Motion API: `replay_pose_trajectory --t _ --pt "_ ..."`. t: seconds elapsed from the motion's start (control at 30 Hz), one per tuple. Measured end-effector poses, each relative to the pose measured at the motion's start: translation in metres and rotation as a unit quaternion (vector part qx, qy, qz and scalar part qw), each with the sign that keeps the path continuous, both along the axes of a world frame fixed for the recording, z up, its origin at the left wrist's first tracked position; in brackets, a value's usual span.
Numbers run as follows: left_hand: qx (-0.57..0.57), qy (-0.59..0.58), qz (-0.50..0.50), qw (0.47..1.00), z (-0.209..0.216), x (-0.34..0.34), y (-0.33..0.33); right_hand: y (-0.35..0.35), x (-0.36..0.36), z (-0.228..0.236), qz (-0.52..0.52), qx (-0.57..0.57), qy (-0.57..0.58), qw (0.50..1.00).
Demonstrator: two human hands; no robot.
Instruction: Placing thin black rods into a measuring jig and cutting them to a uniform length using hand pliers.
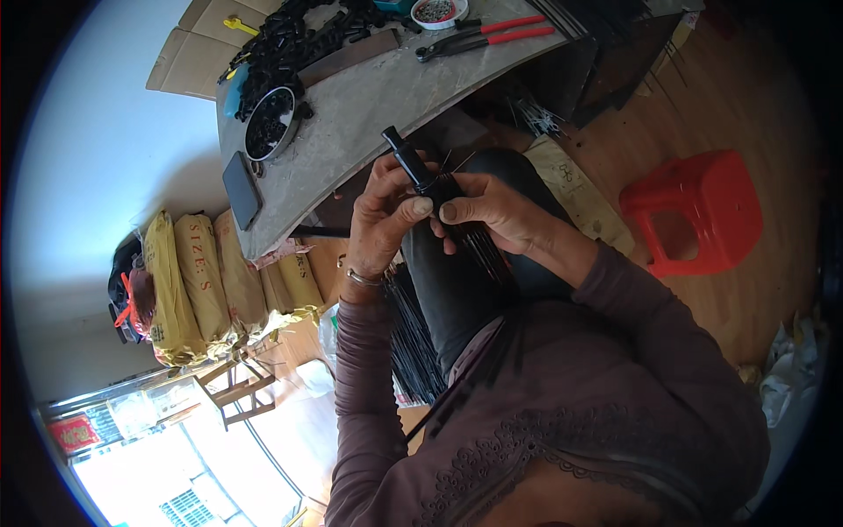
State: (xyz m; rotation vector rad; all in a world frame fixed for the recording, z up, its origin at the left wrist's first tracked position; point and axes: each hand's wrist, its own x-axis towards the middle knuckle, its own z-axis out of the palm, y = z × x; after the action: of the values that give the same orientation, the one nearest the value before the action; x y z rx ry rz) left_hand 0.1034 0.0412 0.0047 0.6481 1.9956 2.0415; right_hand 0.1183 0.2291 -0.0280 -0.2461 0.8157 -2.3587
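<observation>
Above my lap I hold what looks like a folded umbrella frame (479, 248), a bundle of thin black ribs with a black plastic sleeve (407, 160) at its upper end. My left hand (385, 215) is closed round the left side, its thumb pressed near the place where ribs and sleeve meet. From the right, my right hand (496, 215) grips the ribs just below the sleeve, thumb on top. Both thumb tips are close together. The fingers behind the frame are partly hidden. More thin black rods (413, 338) stand in a bundle beside my left leg.
On the grey table (369, 110) lie red-handled pliers (483, 39), a bowl of small metal parts (436, 12), a bowl of black pieces (270, 125), a heap of black plastic pieces (290, 44) and a dark flat phone-like slab (241, 191). A red stool (694, 211) is right; sacks (206, 272) stand left.
</observation>
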Motion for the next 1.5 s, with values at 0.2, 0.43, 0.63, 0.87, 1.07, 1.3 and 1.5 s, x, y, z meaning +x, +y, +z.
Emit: replay_pose_trajectory --t 0.2,0.43,0.63,0.87,1.07,1.3,1.5 --pt "0.086 0.026 0.149 0.985 0.02 0.039 0.019 0.005 -0.001 0.002 -0.058 0.047 -0.005 0.997" --pt "0.081 -0.039 0.069 0.994 0.063 0.115 0.051 -0.001 0.0 0.006 -0.085 0.084 -0.016 0.993" --pt "0.043 -0.022 0.376 0.925 0.029 0.032 0.067 -0.005 0.001 0.015 -0.168 0.072 0.089 0.979" --pt "0.049 -0.048 0.276 0.959 0.023 0.021 0.052 -0.014 0.003 0.008 -0.278 0.158 0.166 0.933" --pt "-0.007 -0.074 0.319 0.945 0.029 0.026 0.057 -0.009 0.005 0.01 -0.371 0.368 0.365 0.771" --pt "0.046 -0.019 0.316 0.948 0.023 0.028 0.059 0.01 0.013 0.025 -0.321 0.503 0.367 0.713" --pt "0.032 0.003 0.325 0.945 0.024 0.034 0.061 0.02 -0.003 0.024 -0.189 0.397 0.298 0.847"
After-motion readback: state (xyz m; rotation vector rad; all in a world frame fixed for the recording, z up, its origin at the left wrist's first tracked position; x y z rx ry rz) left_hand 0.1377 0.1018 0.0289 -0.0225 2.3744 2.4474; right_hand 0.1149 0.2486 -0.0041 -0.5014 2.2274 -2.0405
